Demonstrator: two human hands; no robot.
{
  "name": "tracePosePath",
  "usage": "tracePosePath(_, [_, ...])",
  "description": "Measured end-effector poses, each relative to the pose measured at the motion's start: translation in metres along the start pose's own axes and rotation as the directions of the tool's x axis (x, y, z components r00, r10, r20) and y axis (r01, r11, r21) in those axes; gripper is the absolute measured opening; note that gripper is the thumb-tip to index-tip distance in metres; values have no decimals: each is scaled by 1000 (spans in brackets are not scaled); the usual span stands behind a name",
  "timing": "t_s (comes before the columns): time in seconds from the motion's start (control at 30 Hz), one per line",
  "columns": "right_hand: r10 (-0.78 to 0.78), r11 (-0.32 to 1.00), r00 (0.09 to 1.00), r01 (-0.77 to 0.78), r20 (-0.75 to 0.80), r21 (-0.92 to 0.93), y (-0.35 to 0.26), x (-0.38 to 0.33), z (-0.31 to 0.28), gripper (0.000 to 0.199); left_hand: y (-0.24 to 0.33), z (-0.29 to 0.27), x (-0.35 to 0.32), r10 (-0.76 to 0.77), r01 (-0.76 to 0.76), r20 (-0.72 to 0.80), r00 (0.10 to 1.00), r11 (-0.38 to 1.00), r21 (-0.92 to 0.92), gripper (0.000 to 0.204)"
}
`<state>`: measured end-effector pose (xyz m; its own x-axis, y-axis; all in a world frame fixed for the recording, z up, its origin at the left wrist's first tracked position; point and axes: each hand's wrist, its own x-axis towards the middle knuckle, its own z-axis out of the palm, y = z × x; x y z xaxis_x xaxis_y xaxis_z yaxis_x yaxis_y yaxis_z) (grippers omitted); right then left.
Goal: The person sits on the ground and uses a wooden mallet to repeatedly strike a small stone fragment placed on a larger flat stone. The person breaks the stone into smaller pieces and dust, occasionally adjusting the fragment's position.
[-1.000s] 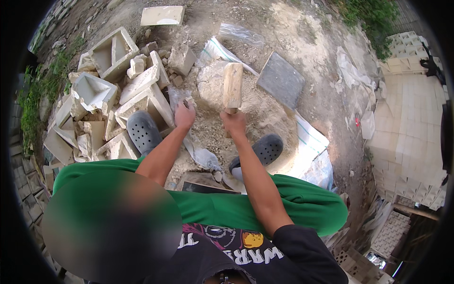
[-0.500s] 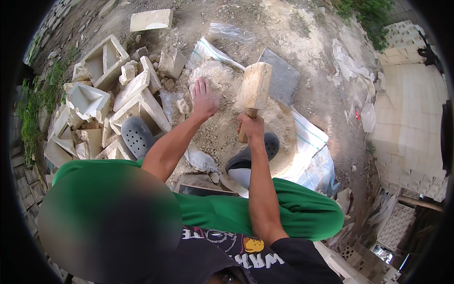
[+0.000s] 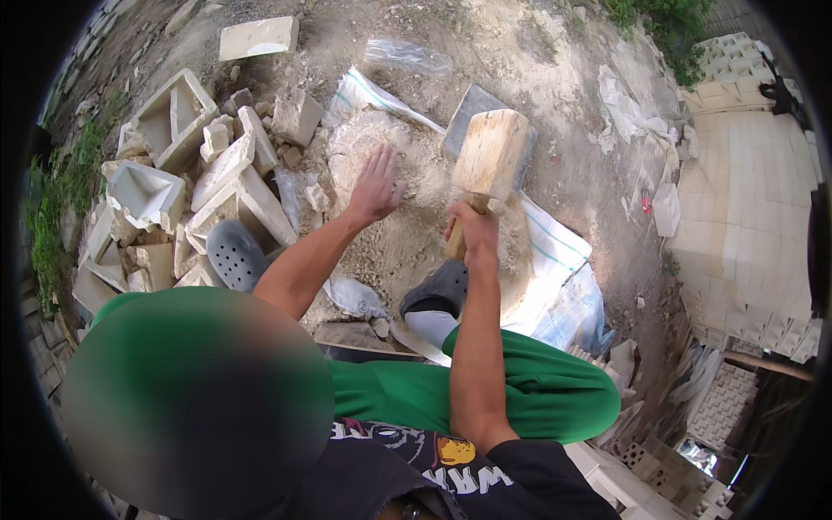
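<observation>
One right hand grips wooden mallet; left hand apparently above rubble mound.

Open room lay over the pale mound, between the spread left hand and the right hand gripping the raised mallet. At nine to eleven o'clock, broken blocks crowded close, barring that side. A grey slab stood at one o'clock behind the mallet head. White sacks covered the ground at three to four. Two grey clogs hemmed the near edge at six to eight. Bare dirt at twelve was passable.
</observation>
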<state>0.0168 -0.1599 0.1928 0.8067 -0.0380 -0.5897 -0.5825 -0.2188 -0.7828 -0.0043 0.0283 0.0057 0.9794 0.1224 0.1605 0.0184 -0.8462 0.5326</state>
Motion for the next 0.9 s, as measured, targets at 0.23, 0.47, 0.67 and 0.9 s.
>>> tracePosePath(0.23, [-57, 998, 996, 54, -76, -35, -28, -11, -36, 19, -5, -6, 20, 124, -121, -72, 990, 992, 42, 64])
tracePosePath(0.47, [-139, 984, 957, 104, -255, -146, -100, -100, -119, 22, 25, 26, -30, 102, -103, 44, 994, 995, 10, 67])
tracePosePath(0.67, [-144, 977, 886, 57, -440, -204, -122, -174, -188, 29, 36, 23, -12, 121, -120, 4, 993, 984, -132, 67])
tracePosePath(0.9, [-80, 968, 921, -20, -382, -250, -124, -163, -214, 31, 43, 31, 4, 170, -174, 131, 977, 985, 20, 84])
